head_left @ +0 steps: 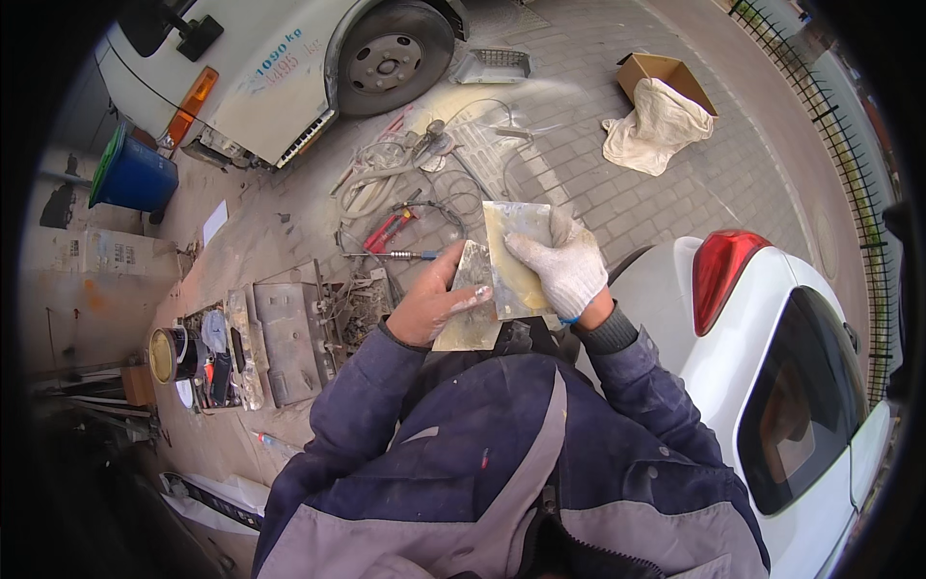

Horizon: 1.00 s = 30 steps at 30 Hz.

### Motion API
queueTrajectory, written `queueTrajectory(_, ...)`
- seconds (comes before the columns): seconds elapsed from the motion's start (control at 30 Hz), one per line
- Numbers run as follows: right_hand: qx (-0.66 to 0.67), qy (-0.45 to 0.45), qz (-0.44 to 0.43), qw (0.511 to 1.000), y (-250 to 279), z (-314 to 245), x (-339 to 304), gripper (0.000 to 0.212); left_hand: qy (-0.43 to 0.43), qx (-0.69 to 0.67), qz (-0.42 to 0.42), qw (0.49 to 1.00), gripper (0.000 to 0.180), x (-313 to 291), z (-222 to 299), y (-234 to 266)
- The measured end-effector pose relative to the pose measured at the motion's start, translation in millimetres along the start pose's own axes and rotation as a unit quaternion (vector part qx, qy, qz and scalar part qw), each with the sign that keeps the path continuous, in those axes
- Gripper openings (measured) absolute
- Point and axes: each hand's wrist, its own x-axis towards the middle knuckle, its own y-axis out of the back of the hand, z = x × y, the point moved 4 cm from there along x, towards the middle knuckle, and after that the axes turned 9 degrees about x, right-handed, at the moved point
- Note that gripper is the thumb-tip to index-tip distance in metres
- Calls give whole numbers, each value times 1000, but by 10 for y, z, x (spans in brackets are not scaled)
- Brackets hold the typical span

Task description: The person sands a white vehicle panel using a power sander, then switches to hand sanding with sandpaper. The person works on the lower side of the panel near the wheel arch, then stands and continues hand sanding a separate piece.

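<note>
In front of my waist, my bare left hand grips a flat metal putty scraper, streaked with grey and pale yellow. Its thumb lies across the scraper's face, and white smears mark the fingers. My right hand, in a white knit glove, is closed on a second flat putty scraper, rectangular and coated with yellowish paste. The gloved thumb presses on its face. Side by side, the two scrapers overlap in view at their inner edges; whether they touch, I cannot tell.
A white car with a red tail light stands close on my right. Ahead lie red-handled tools amid hoses and cables. To the left are a metal tray and a tin. A truck wheel and cardboard box stand farther off.
</note>
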Motion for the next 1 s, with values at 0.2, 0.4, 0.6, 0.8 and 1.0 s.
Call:
queueTrajectory(0.2,78,-47,-17,996,5,28,-13,38,-47,258,-36,964,43,48,-25,-49)
queueTrajectory(0.4,151,-111,-39,982,-31,124,-40,33,-146,444,5,884,43,36,-19,-223)
queueTrajectory(0.6,159,-127,-19,979,-40,225,-21,33,-172,513,20,841,48,93,-57,-258)
queueTrajectory(0.8,184,-112,9,976,179,115,105,30,-162,399,105,896,48,49,-62,-149)
queueTrajectory(1.0,-78,-66,-100,990,-102,89,-95,42,-211,472,42,855,46,82,-135,-222)
